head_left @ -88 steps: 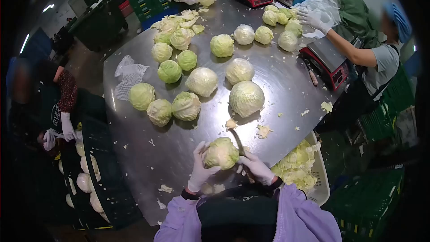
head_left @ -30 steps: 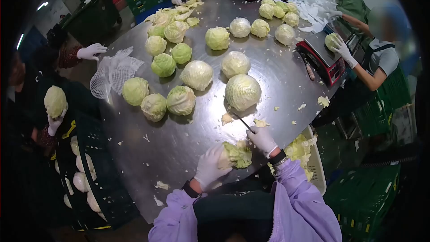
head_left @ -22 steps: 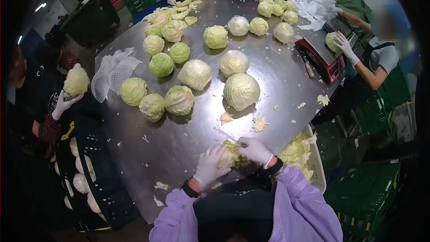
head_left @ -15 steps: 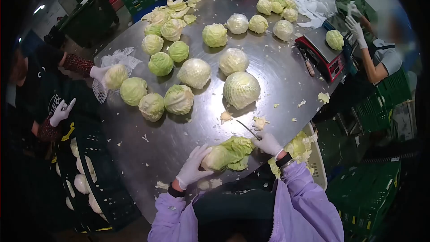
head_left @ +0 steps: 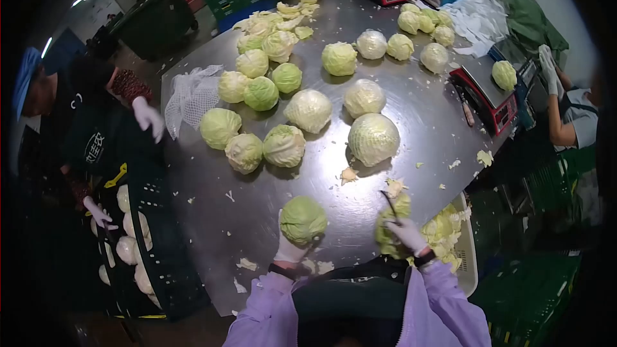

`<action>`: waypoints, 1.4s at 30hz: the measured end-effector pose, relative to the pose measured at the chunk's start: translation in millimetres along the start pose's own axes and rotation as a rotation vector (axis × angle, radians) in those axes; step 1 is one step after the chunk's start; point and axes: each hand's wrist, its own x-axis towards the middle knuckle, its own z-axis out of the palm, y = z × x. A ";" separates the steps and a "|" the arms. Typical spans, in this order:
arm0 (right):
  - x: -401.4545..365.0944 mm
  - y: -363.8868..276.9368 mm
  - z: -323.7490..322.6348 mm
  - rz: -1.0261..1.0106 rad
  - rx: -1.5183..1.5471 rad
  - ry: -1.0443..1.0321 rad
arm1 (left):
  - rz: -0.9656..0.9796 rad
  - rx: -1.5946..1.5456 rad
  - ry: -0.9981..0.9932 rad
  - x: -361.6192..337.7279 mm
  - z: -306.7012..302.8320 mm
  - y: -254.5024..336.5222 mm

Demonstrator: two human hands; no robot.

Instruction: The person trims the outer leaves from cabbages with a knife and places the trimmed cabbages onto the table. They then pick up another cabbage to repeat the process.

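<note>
A round green cabbage (head_left: 303,220) rests against my gloved left hand (head_left: 290,247), which holds it from below and behind near the table's front edge. In my gloved right hand (head_left: 405,232) is a knife (head_left: 388,202), its dark blade pointing away from me. Loose green outer leaves (head_left: 387,238) lie beside and under that hand. Just beyond the blade is a cut pale piece of cabbage (head_left: 394,186), with another trimmed piece (head_left: 349,175) to its left.
Several cabbages (head_left: 308,110) stand across the metal table (head_left: 212,225). A leaf-filled white crate (head_left: 472,254) is at the right edge. Red scales (head_left: 495,106) stand farther right. Co-workers (head_left: 90,122) are at the left, far side and right. White netting (head_left: 193,99) lies at left.
The leaves have come away from the cabbage and moved right with my right hand. My left hand now holds the rounder cabbage. The left co-worker's hand has let go of a cabbage.
</note>
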 end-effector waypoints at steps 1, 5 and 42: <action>1.1 29.2 -19.4 0.004 0.003 0.111 | 0.005 -0.001 0.012 3.2 1.1 4.6; -42.2 -15.3 -40.0 -0.105 0.055 0.210 | -0.465 -1.576 -0.063 34.5 22.3 61.4; 39.2 -80.5 61.8 -0.151 0.264 -0.242 | 0.130 0.317 0.164 81.2 -67.8 16.3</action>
